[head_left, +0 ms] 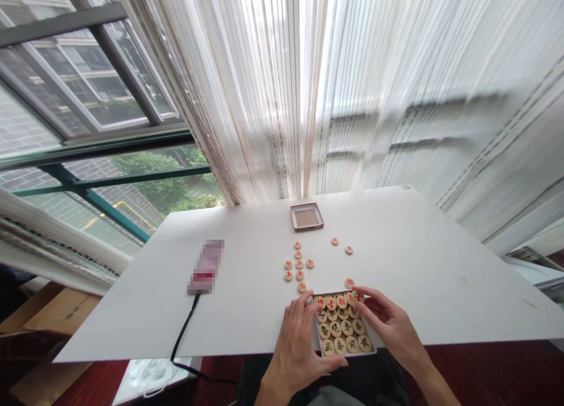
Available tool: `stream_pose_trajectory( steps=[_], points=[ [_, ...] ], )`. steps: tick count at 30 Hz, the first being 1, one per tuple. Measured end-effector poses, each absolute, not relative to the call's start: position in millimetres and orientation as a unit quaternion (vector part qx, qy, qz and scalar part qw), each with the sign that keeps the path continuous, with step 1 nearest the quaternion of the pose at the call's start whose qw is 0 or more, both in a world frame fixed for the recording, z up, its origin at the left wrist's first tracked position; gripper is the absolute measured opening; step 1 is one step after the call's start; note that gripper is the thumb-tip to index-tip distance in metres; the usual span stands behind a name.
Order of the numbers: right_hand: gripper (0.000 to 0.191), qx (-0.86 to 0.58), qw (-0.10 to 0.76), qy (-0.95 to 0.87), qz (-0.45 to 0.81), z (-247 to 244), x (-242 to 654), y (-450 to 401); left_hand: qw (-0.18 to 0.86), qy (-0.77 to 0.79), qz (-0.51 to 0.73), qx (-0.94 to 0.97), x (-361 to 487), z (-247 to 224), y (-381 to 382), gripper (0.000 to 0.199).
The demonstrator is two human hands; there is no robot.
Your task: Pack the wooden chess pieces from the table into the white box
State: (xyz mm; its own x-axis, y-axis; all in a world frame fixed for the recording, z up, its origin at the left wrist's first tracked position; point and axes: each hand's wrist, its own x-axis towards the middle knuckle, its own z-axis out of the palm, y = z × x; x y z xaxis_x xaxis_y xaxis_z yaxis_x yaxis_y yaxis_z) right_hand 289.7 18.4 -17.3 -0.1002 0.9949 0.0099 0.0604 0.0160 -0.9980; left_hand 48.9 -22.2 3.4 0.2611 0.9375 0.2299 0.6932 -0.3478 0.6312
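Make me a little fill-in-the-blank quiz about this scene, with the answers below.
1. The left hand holds the box at its ____ side.
2. The right hand holds a piece marked in ____.
3. The box's three lower rows have ____ characters.
4. Behind the table hangs a striped ____.
Answers: left; red; black; curtain.

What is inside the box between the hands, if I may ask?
The box holds round pieces, red-marked along its far side, black-marked nearer; anything beneath them is covered.
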Motion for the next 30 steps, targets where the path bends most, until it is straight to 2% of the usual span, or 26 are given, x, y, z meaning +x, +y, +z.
stream_pose_trajectory(
  steps=[6, 12, 19, 25, 30],
  points=[
    [0.038, -0.517, 0.474, -0.535, 0.472, -28.3, 308.2, 30.6, 0.177, 0.535, 0.275, 0.779, 49.2, 1.9, -20.3, 0.088],
    [0.029, -0.51, 0.457, -0.585, 0.435, -16.5, 314.4, 45.5, 0.146, 0.523, 0.28, 0.792, 50.2, 20.4, 1.6, 0.047],
    [0.022, -0.474, 0.377, -0.722, 0.336, -1.3, 306.7, 47.7, 0.16, 0.492, 0.269, 0.813, 59.8, 30.8, 37.9, 0.05],
    [0.027, -0.471, 0.356, -0.76, 0.274, -6.8, 293.5, 50.6, 0.173, 0.487, 0.267, 0.813, 55.7, 24.2, 45.1, 0.035],
    [0.02, -0.466, 0.357, -0.767, 0.259, -12.4, 290.5, 53.9, 0.163, 0.486, 0.273, 0.814, 53.0, 22.5, 44.3, 0.031]
  ],
)
